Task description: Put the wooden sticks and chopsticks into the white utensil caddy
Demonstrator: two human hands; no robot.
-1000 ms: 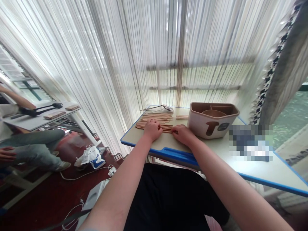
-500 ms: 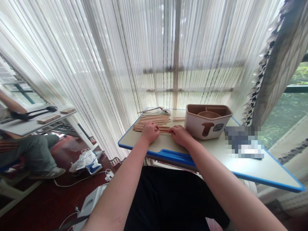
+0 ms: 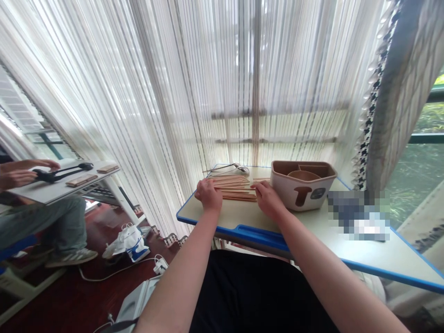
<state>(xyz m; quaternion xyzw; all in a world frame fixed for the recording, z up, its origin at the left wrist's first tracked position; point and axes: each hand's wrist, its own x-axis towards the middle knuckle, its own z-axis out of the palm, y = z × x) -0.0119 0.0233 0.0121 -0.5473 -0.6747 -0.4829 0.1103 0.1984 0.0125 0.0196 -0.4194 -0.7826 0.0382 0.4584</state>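
Several wooden chopsticks (image 3: 236, 188) lie side by side on a beige table with a blue rim (image 3: 249, 226). My left hand (image 3: 209, 194) rests at their left ends, fingers curled onto the sticks. At the right ends my right hand (image 3: 268, 197) lies with its fingers bent over them. Just right of that hand stands a beige compartment holder (image 3: 302, 185) with a brown bowl-shaped insert. Whether either hand grips a stick is hidden.
Metal spoons (image 3: 229, 167) lie at the table's far edge by the striped curtain (image 3: 208, 83). A blurred patch (image 3: 359, 215) covers something on the table's right. At left another person's hands (image 3: 21, 172) work at a second table (image 3: 62, 182); bags and cables lie on the red floor.
My left hand has slid left to the ends of the chopsticks and my right hand has shifted slightly right, so the hands stand farther apart. The view has also shifted.
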